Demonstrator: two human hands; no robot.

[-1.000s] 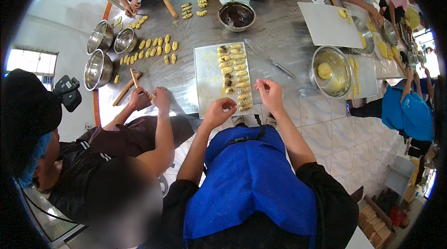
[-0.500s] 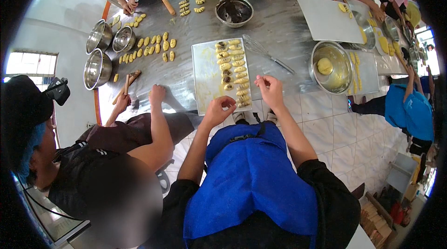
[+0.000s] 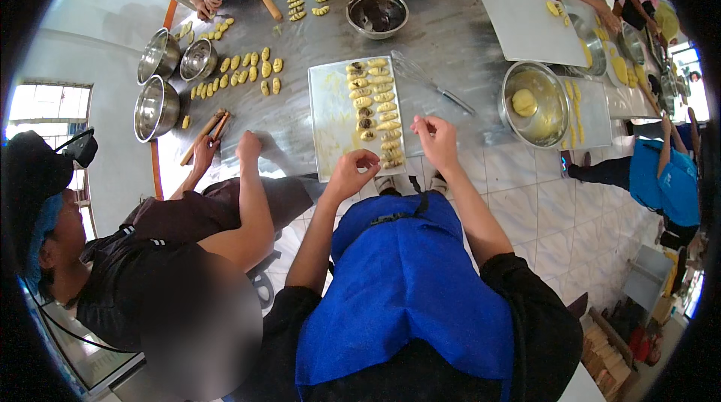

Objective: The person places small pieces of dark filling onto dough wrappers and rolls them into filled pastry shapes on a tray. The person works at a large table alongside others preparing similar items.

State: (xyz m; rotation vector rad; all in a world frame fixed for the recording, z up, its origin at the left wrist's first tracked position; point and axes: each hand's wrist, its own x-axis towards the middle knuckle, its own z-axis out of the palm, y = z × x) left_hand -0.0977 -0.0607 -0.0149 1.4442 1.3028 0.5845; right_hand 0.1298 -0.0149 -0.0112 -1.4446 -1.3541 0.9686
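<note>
So the left hand (image 3: 357,174) is over the near edge of a pale flat tray (image 3: 327,101), loosely curled with the thumb and fingertips close together. I can't see anything in it, and can't tell if it's actually touching the tray. The right hand (image 3: 435,140) is just off the right side, near end, fingertips pinched together, but no idea whether there's something tiny between them.

The tray sits at the near side of a big steel table (image 3: 300,49). Little shaped dough pieces (image 3: 387,107) run in two columns down its right half, a few in the left column showing dark filling, and the left half is bare with yellowish smears.

A whisk (image 3: 447,95) lies just right of the tray, handle toward the near right. Beyond the tray's far end there's a steel bowl (image 3: 375,35) with dark paste inside. Over to the right, a mixing bowl (image 3: 553,120) has a ball of dough (image 3: 524,102) in it, with a white board (image 3: 518,30) farther back.

On the left, a co-worker's hand (image 3: 203,152) is by a rolling pin (image 3: 194,146), with more dough in rows (image 3: 240,71) farther off
</note>
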